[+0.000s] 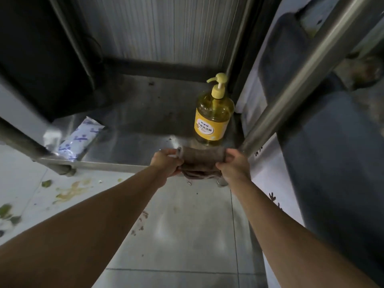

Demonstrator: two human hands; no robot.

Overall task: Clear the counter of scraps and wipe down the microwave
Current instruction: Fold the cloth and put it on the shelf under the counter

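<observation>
Floor: my forearms reach out over pale floor tiles (187,235); there are greenish-yellow scraps and smears (70,191) on the tiles to my left, near the shelf's front left leg, so the scrap clearing looks unfinished down here.
Left hand: my left hand (166,163) is closed on the left end of the brown cloth (202,162), thumb on top, fingers curled under.
Right hand: my right hand (233,165) is clamped on the cloth's right end in the same way.
Cloth: I hold it stretched between both hands, right at the front edge of the low steel shelf (128,142), near its front right corner. Part of it hangs bunched below my hands. I judge I hold it spread like this to fold it into a pad, or to ready it for soap.
Soap bottle: a yellow pump bottle (213,119) stands upright on the shelf just behind the cloth, close to the right edge and the steel post (291,90). Its nearness suits dosing the cloth before wiping.
Packet: a white and blue printed packet (80,140) lies tilted at the shelf's front left corner.
Far side: a dark bulky object (41,59) fills the shelf's back left; I cannot tell what it is.
Microwave: not in view, so the wipe-down seems not yet begun.
Next: I would need one hand free to press the pump.
</observation>
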